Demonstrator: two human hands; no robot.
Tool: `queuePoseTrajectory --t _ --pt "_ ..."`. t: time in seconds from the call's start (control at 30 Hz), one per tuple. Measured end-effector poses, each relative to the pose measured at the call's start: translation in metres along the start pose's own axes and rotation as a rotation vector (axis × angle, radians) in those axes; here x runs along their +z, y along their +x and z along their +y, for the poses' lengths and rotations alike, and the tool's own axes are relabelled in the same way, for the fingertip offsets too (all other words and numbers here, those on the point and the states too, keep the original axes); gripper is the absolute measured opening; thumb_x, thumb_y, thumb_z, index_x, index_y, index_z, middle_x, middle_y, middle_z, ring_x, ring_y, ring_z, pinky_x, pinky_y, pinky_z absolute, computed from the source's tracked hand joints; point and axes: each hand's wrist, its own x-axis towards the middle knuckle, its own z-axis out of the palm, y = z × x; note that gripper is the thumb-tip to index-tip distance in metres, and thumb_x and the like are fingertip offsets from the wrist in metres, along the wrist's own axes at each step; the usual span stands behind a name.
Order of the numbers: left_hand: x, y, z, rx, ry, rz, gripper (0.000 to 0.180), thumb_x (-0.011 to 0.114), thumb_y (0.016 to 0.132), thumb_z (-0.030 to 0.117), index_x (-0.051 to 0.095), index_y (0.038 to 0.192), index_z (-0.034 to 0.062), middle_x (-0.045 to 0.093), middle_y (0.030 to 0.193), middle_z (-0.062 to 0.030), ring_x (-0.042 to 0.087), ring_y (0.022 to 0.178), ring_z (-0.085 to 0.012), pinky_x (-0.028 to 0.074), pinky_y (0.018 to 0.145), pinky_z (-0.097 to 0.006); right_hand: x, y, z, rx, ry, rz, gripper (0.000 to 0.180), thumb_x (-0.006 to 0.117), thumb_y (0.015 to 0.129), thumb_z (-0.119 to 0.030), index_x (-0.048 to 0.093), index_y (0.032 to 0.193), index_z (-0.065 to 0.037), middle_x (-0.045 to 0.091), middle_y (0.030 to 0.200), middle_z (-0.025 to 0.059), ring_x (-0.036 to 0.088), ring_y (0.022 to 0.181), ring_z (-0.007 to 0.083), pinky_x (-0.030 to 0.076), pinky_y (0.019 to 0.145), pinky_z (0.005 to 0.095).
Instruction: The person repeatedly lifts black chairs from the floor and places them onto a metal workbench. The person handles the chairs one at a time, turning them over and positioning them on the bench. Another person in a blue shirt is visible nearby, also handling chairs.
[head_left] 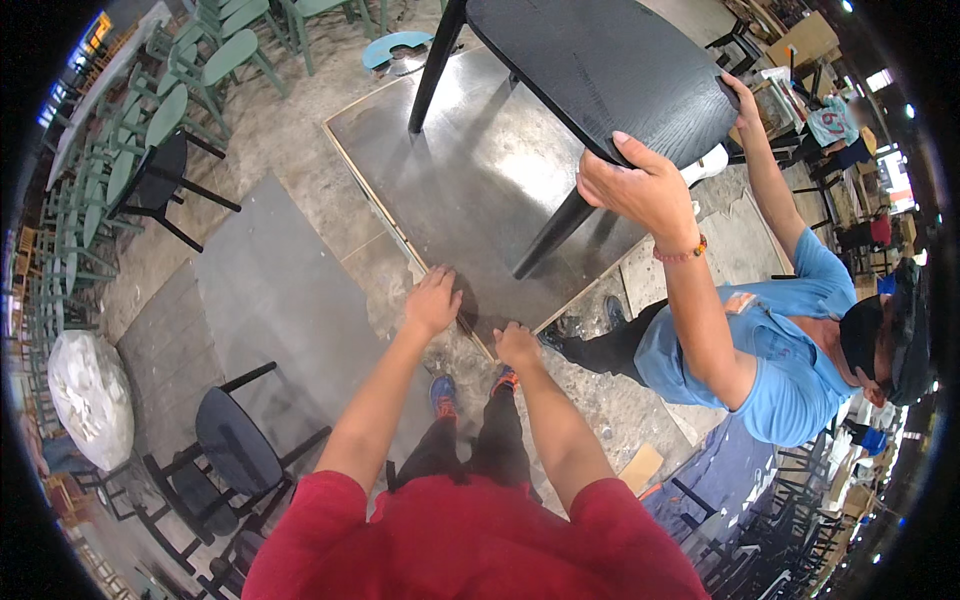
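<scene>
My left hand [434,301] rests on the edge of a low metal-topped worktable [385,165], fingers stretched out over its corner. Close by, my right hand [515,345] lies on the near edge of the same table, its fingers slightly bent and apart. Neither hand holds anything. On the tabletop stands a black wooden chair [620,75], its seat tilted and its legs reaching down to the metal. A co-worker in a blue shirt [770,310], at the right, has one hand [640,180] on the seat's near edge and the other [742,105] at its right edge.
Several green chairs [230,55] stand in rows at the far left. Black chairs [235,435] are at the lower left, beside a white plastic-wrapped bundle [90,400]. Grey sheets [270,260] cover the floor left of the table. A blue curved piece [395,48] lies beyond it.
</scene>
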Motion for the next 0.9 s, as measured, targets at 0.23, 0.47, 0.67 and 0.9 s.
queuePoseTrajectory --t 0.23,0.47,0.67,0.9 --pt "0.017 0.039 0.016 -0.015 0.284 -0.408 0.064 0.048 0.099 0.04 0.041 0.146 -0.0028 0.034 0.157 -0.0207 0.032 0.146 -0.0329 0.024 0.12 -0.051 0.002 0.007 0.001 0.051 -0.052 -0.049 0.052 0.049 0.1 -0.043 0.051 0.129 0.001 0.054 0.134 0.0256 0.054 0.124 0.0418 0.047 0.101 0.048" --pt "0.011 0.046 0.018 -0.039 0.293 -0.57 0.071 0.047 0.098 0.042 0.031 0.151 -0.003 0.025 0.161 -0.0207 0.025 0.149 -0.0327 0.021 0.122 -0.047 -0.007 -0.002 -0.007 0.094 -0.017 -0.02 0.05 0.052 0.099 -0.044 0.053 0.124 -0.001 0.059 0.126 0.0236 0.057 0.12 0.0397 0.048 0.099 0.0462" --pt "0.01 0.038 0.02 -0.017 0.313 -0.555 0.073 0.048 0.098 0.042 0.028 0.152 -0.0026 0.023 0.162 -0.0208 0.023 0.15 -0.0327 0.021 0.122 -0.046 -0.002 -0.005 -0.005 0.12 -0.02 -0.001 0.05 0.052 0.098 -0.046 0.055 0.122 -0.002 0.059 0.125 0.0235 0.058 0.119 0.039 0.049 0.097 0.0457" --pt "0.016 0.033 0.019 -0.024 0.334 -0.549 0.074 0.05 0.097 0.04 0.027 0.153 -0.0031 0.021 0.162 -0.0212 0.021 0.151 -0.0335 0.019 0.122 -0.046 0.009 -0.008 0.002 0.057 -0.01 0.065 0.048 0.052 0.098 -0.045 0.055 0.119 -0.002 0.06 0.121 0.0245 0.06 0.115 0.0404 0.051 0.094 0.0474"
